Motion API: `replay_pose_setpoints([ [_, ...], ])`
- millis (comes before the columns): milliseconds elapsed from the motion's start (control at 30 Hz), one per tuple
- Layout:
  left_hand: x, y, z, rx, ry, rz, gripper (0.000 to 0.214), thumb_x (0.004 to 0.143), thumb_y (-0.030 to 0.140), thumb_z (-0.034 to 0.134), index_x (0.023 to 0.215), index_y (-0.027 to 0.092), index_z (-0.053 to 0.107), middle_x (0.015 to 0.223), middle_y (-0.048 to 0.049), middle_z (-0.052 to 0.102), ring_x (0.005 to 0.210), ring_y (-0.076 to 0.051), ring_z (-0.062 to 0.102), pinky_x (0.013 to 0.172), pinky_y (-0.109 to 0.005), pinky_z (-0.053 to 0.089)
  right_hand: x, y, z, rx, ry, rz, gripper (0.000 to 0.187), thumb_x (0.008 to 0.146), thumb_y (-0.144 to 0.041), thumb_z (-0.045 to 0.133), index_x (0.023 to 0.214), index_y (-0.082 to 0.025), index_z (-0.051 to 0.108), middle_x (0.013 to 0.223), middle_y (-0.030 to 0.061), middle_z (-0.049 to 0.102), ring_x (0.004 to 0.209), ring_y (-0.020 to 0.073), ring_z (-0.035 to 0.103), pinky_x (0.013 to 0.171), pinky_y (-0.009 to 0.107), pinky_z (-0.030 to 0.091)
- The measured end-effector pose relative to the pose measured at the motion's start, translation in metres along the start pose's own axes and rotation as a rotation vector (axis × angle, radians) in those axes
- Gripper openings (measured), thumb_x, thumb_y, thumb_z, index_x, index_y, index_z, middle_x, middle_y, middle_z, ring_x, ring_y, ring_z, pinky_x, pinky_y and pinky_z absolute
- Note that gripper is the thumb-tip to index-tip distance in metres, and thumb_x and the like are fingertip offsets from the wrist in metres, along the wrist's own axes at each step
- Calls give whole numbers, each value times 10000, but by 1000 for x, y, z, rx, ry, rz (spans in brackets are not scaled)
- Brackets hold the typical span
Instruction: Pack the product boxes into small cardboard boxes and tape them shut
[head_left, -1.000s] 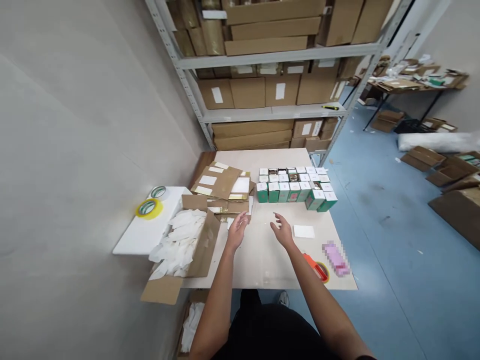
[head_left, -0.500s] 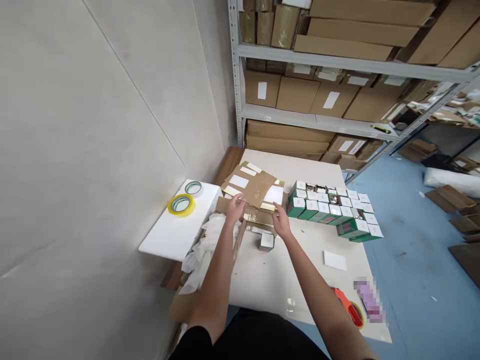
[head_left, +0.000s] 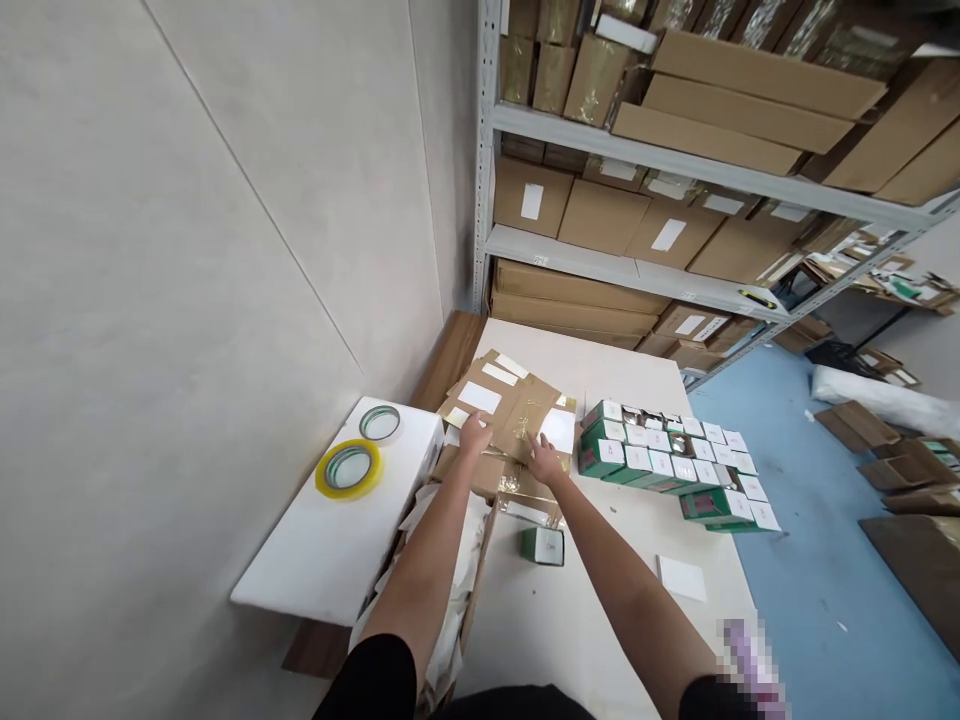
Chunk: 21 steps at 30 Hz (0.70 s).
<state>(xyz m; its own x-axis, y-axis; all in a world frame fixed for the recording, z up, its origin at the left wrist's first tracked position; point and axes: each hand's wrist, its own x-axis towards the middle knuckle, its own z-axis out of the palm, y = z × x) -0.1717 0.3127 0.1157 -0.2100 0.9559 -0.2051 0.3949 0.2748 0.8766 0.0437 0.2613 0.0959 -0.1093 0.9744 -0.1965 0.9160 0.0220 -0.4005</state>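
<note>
My left hand (head_left: 474,437) is closed at the near left edge of a flat cardboard sheet (head_left: 510,405) with white labels and clear tape. At the sheet's lower right edge, the fingers of my right hand (head_left: 544,460) are pinched on the cardboard; some fingertips are hard to make out. Another labelled cardboard piece (head_left: 559,428) lies partly beneath it. Below my hands is an open carton (head_left: 484,565) holding crumpled white wrapping (head_left: 469,535), partly hidden by my left forearm. A single small green and white box (head_left: 543,546) is on the table beside the carton.
Several green and white boxes (head_left: 660,465) are grouped in rows at the right. A white foam block (head_left: 300,555) at the left bears a yellow tape roll (head_left: 367,480) and a second roll (head_left: 379,422). Shelves with cartons (head_left: 592,210) rise behind. A flat white box (head_left: 681,578) lies nearer right.
My right hand has moved inward from beside the cardboard onto its edge. My left hand stays at the sheet's left side. The view has tilted up and shifted.
</note>
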Motion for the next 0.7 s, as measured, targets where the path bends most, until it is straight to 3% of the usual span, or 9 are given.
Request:
replay_pose_setpoints([
  [100, 30, -3, -1, 84, 8, 42, 518, 758, 210, 692, 1270, 137, 668, 1426, -211, 619, 1387, -332, 514, 1178, -436, 347, 10, 6, 14, -104, -159, 91, 692, 916, -235, 582, 1587, -290, 425, 1662, 191, 359, 1519, 405, 349, 1095, 598, 404],
  [233, 64, -13, -6, 258, 59, 38, 642, 742, 233, 720, 1357, 100, 595, 1564, -274, 456, 1508, -408, 338, 1213, -507, 278, 13, 18, 25, -171, -263, 188, 694, 917, -234, 568, 1581, -376, 421, 1729, 119, 233, 1573, 406, 224, 1107, 630, 356],
  [400, 81, -25, -8, 503, 27, -172, 732, 829, 253, 667, 1510, 111, 441, 1639, -259, 341, 1511, -412, 330, 1188, -512, 330, 11, 31, 26, -217, -296, 253, 708, 954, -201, 503, 1610, -417, 348, 1751, 75, 159, 1595, 378, 166, 1175, 592, 274],
  [500, 81, -25, -7, 578, 24, -215, 660, 884, 250, 608, 1510, 107, 450, 1547, -268, 450, 1413, -405, 461, 1102, -511, 426, 11, 37, 26, -168, -279, 261, 676, 950, -199, 487, 1596, -376, 395, 1723, 95, 232, 1565, 361, 256, 1182, 529, 292],
  [567, 80, -21, -7, 581, 71, -192, 571, 905, 229, 577, 1453, 81, 516, 1442, -287, 533, 1336, -406, 532, 1048, -509, 462, 12, 40, 27, -95, -228, 224, 602, 938, -206, 481, 1534, -284, 501, 1638, 145, 374, 1494, 335, 382, 1160, 457, 338],
  [633, 79, -15, -7, 537, 116, -135, 465, 927, 211, 547, 1365, 63, 594, 1361, -293, 584, 1262, -388, 592, 1020, -482, 477, 13, 44, 27, 20, -151, 204, 491, 929, -211, 457, 1391, -204, 624, 1464, 167, 545, 1349, 294, 534, 1096, 384, 401],
  [700, 79, -6, -6, 453, 141, -86, 382, 946, 203, 525, 1285, 79, 649, 1311, -274, 627, 1191, -360, 641, 995, -451, 487, 14, 50, 26, 188, -62, 252, 411, 916, -223, 433, 1246, -204, 678, 1241, 122, 667, 1142, 253, 645, 986, 340, 467],
])
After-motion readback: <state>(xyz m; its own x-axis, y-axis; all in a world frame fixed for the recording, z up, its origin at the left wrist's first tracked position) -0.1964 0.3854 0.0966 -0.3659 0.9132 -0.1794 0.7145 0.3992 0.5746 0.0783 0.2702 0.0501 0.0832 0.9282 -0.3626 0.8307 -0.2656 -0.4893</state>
